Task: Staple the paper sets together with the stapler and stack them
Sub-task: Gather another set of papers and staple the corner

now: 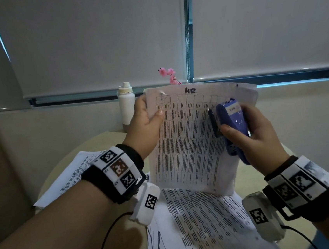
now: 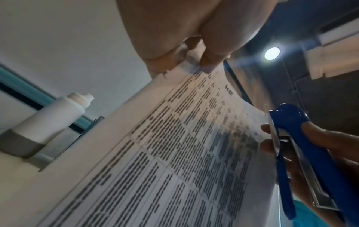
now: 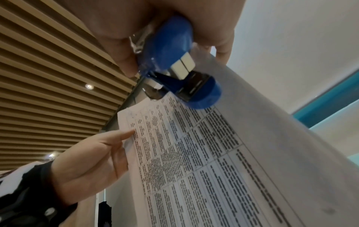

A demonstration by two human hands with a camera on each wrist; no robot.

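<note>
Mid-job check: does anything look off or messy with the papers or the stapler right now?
The loose sheets on the table lie fanned at different angles, not stacked. The held paper set, pinched by the left hand, curls at its top right corner. The stapler in the right hand looks normal.

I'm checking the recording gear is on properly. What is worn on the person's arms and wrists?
Both forearms are bare. The left wrist carries a black band with white blocks bearing square black-and-white code markers, one brownish, and a white camera box trailing a thin cable. The right wrist wears a matching band, box and cable.
</note>
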